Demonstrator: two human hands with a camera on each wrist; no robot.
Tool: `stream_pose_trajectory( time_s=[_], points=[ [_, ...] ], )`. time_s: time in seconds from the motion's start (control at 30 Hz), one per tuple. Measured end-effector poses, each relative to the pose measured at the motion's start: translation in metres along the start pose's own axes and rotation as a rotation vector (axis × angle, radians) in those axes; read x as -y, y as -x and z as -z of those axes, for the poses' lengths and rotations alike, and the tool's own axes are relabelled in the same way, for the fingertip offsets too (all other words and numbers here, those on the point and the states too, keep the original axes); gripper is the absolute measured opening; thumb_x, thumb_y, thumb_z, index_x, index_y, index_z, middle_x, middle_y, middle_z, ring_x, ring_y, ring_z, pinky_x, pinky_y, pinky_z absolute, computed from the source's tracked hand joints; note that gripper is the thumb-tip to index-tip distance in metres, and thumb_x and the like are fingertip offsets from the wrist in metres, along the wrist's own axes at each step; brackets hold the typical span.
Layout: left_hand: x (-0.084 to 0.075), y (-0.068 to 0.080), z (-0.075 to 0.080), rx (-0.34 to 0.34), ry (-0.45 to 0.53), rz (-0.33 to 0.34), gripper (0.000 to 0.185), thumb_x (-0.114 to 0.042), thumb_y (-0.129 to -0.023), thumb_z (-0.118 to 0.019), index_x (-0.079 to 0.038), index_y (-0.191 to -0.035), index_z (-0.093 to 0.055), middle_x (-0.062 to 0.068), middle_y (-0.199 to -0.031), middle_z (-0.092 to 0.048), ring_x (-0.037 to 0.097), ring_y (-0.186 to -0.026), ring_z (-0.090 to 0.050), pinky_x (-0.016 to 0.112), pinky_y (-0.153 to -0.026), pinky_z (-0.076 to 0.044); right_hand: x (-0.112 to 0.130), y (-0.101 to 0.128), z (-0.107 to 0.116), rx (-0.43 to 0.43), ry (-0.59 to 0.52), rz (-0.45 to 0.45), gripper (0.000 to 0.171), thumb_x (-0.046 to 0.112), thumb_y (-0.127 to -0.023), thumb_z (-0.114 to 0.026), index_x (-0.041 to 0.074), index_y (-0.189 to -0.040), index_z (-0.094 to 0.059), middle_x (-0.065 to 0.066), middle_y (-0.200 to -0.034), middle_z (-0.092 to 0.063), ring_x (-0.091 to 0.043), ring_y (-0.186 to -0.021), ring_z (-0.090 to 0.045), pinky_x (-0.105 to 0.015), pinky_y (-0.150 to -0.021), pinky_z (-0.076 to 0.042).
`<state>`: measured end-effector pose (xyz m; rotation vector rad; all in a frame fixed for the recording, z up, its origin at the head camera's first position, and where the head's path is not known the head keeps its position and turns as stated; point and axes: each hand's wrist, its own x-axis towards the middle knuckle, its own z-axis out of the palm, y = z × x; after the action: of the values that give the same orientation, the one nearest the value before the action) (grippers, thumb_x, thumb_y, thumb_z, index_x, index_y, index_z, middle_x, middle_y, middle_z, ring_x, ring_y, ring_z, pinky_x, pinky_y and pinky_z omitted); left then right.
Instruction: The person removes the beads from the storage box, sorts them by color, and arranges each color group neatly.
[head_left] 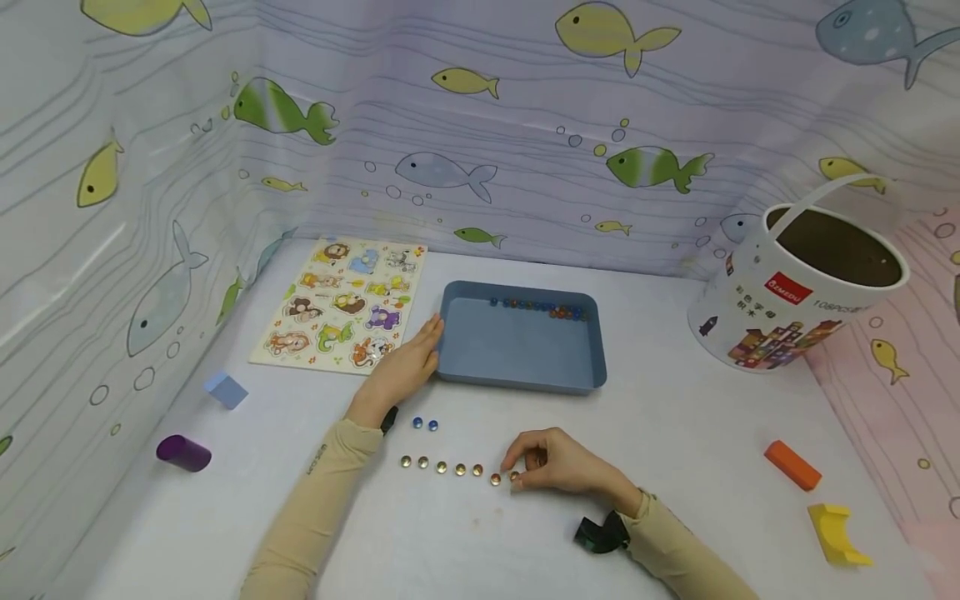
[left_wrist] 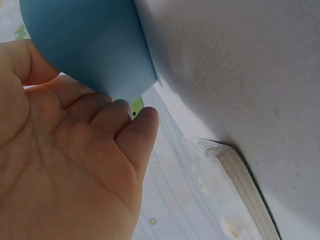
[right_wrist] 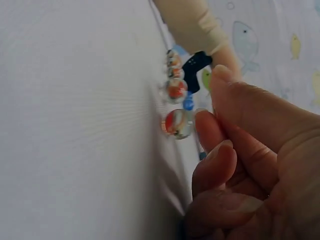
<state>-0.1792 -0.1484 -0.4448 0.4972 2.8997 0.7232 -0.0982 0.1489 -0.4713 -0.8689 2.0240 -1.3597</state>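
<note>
Right hand [head_left: 558, 465] fingers curled, fingertips [right_wrist: 207, 125] at the end marble [head_left: 514, 477] of a row [head_left: 459, 470] of 7; whether pinching or merely touching is unclear. Row's long axis runs from this hand toward the left forearm. Marbles clear glass with orange-red cores. Left hand [head_left: 405, 360] flat, fingers straight, pressed on the blue tray [head_left: 521, 371] wall. 2 blue marbles [head_left: 424, 424] between the hands.

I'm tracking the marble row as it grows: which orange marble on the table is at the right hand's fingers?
The rightmost marble of the row, touching the right hand; the other six lie free to its left.
</note>
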Motion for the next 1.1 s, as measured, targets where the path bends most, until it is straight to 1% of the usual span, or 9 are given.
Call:
stream_pose_trajectory(
  time_s=[0.1, 0.23, 0.33, 0.43, 0.6, 0.73, 0.83, 0.93, 1.1],
  points=[
    [0.0, 0.001, 0.0, -0.004, -0.003, -0.001, 0.056, -0.021, -0.103, -0.038, -0.006, -0.154, -0.021, 0.008, -0.163, -0.015, 0.027, -0.147, -0.025, 0.046, -0.115, -0.035, 0.002, 0.0, 0.008, 0.003, -0.06, 0.017, 0.02, 0.012, -0.085, -0.073, 0.003, -0.102, -0.071, -0.019, -0.087, -0.064, -0.001, -0.061, -0.047, -0.016, -0.053, -0.042],
    [0.0, 0.001, 0.0, -0.006, -0.008, 0.005, 0.056, -0.021, -0.103, -0.038, -0.006, -0.154, -0.02, 0.008, -0.163, -0.015, 0.028, -0.147, -0.026, 0.047, -0.114, -0.036, 0.008, -0.001, 0.023, -0.05, -0.086, 0.052, 0.023, 0.008, -0.087, -0.07, -0.006, -0.105, -0.068, -0.026, -0.101, -0.065, -0.003, -0.065, -0.046, -0.02, -0.056, -0.042],
    [0.0, 0.002, 0.0, -0.001, -0.008, 0.006, 0.056, -0.021, -0.103, -0.038, -0.006, -0.154, -0.02, 0.009, -0.163, -0.015, 0.028, -0.147, -0.025, 0.047, -0.116, -0.034, 0.014, -0.003, 0.035, -0.107, -0.075, 0.041, 0.024, 0.009, -0.089, -0.068, -0.007, -0.106, -0.068, -0.022, -0.105, -0.067, -0.003, -0.069, -0.048, -0.019, -0.059, -0.043],
    [0.0, 0.001, -0.001, 0.003, -0.008, -0.002, 0.055, -0.02, -0.103, -0.037, -0.005, -0.154, -0.021, 0.01, -0.163, -0.016, 0.027, -0.148, -0.024, 0.047, -0.116, -0.033, 0.018, -0.008, 0.047, -0.151, -0.084, 0.02, 0.024, 0.009, -0.09, -0.066, -0.008, -0.108, -0.068, -0.02, -0.106, -0.067, -0.005, -0.073, -0.056, -0.02, -0.064, -0.05],
    [0.0, -0.002, 0.0, 0.01, -0.005, -0.006, 0.055, -0.019, -0.103, -0.037, -0.005, -0.154, -0.02, 0.01, -0.163, -0.015, 0.028, -0.147, -0.025, 0.046, -0.116, -0.033, 0.025, -0.021, 0.071, -0.219, -0.047, -0.014, 0.024, 0.013, -0.092, -0.064, -0.003, -0.11, -0.069, -0.025, -0.108, -0.066, -0.024, -0.081, -0.062, -0.032, -0.073, -0.056],
    [0.001, -0.002, 0.002, 0.013, -0.004, -0.002, 0.056, -0.019, -0.103, -0.036, -0.004, -0.154, -0.019, 0.01, -0.163, -0.014, 0.029, -0.147, -0.026, 0.047, -0.115, -0.035, 0.033, -0.044, 0.094, -0.284, 0.017, -0.047, 0.025, 0.017, -0.096, -0.06, 0.002, -0.114, -0.069, -0.024, -0.114, -0.066, -0.041, -0.086, -0.056, -0.042, -0.073, -0.052],
    [0.001, -0.002, 0.003, 0.017, 0.005, 0.0, 0.056, -0.019, -0.103, -0.036, -0.004, -0.154, -0.019, 0.011, -0.163, -0.014, 0.028, -0.147, -0.025, 0.046, -0.116, -0.034, 0.038, -0.065, 0.109, -0.341, 0.012, -0.077, 0.03, 0.022, -0.098, -0.056, 0.002, -0.118, -0.067, -0.021, -0.12, -0.066, -0.047, -0.097, -0.052, -0.05, -0.08, -0.05],
    [0.001, -0.002, 0.002, 0.02, 0.013, -0.002, 0.057, -0.018, -0.102, -0.037, -0.004, -0.154, -0.018, 0.011, -0.163, -0.013, 0.027, -0.148, -0.023, 0.046, -0.117, -0.032, 0.037, -0.088, 0.121, -0.39, -0.037, -0.102, 0.036, 0.028, -0.099, -0.055, 0.002, -0.121, -0.065, -0.02, -0.124, -0.064, -0.049, -0.102, -0.049, -0.057, -0.09, -0.046],
    [0.001, -0.003, -0.001, 0.017, 0.011, -0.01, 0.057, -0.018, -0.102, -0.036, -0.003, -0.154, -0.018, 0.011, -0.163, -0.013, 0.027, -0.148, -0.023, 0.045, -0.116, -0.034, 0.028, -0.125, 0.133, -0.445, -0.089, -0.169, 0.04, 0.034, -0.099, -0.053, 0.006, -0.125, -0.064, -0.015, -0.129, -0.063, -0.04, -0.117, -0.054, -0.054, -0.104, -0.044]
  ],
)
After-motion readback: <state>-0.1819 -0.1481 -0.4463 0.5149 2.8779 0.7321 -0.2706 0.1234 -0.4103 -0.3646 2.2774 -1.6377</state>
